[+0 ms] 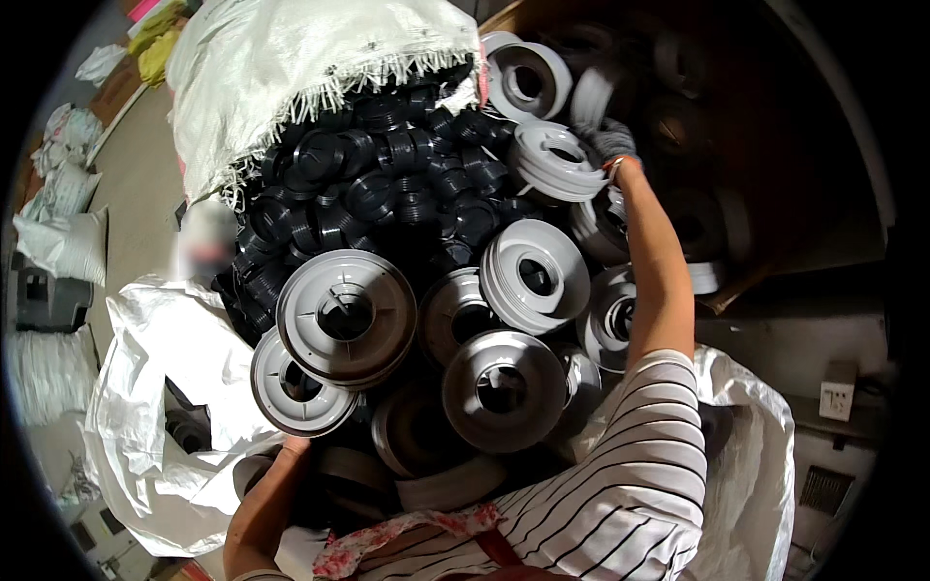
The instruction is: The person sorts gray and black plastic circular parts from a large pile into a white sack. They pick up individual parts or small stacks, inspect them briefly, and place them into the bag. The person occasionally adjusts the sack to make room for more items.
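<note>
My right hand (610, 141), in a grey glove, reaches to the far right. It is closed on a grey plastic ring (593, 97), which looks smeared by motion. Just below that hand lies another grey flanged ring (557, 163). My left hand (295, 445) is at the near left, against the lower rim of a grey ring (298, 414); its fingers are hidden underneath. A larger grey ring (346, 281) with a ribbed face overlaps that one. Several more grey rings, such as one (538, 261) in the middle, lie between my arms.
Black ribbed plastic caps (373, 197) spill from a white woven sack (320, 44) with a frayed edge. At the right, a dark cardboard box (736, 290) holds more rings. White sacking (155, 387) lies at the left, and more sacks (63, 242) stand along the floor.
</note>
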`<control>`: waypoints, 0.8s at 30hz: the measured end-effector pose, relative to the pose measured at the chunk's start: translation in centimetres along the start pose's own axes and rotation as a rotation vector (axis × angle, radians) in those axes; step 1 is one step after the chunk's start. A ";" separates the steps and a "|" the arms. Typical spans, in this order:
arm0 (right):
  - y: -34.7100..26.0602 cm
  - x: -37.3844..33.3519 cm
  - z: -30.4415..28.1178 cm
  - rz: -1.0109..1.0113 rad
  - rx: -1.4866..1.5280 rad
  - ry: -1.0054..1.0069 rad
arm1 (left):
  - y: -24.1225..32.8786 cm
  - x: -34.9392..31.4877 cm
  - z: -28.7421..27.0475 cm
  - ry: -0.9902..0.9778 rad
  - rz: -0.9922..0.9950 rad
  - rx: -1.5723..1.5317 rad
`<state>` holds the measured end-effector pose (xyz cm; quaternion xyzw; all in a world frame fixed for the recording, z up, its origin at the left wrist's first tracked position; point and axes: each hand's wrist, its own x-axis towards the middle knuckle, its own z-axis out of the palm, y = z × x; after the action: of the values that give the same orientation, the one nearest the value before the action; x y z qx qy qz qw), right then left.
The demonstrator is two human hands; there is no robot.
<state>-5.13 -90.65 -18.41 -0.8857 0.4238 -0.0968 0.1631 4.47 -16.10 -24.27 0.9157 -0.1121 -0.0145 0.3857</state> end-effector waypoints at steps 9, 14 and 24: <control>-20.5 -20.6 -6.7 -0.198 0.217 -0.241 | 1.4 0.9 0.3 -0.007 -0.161 -0.041; -16.7 -21.8 -12.6 -0.573 -0.122 -0.048 | 2.9 2.5 -0.4 0.021 -0.244 -0.038; 7.2 -19.0 -15.7 0.481 -0.211 0.060 | 2.9 2.9 -1.0 -0.015 -0.338 -0.037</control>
<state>-27.02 -83.26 -7.20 -0.7684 0.6344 -0.0367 0.0754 6.83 -18.00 -21.34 0.9141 0.0411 -0.0879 0.3937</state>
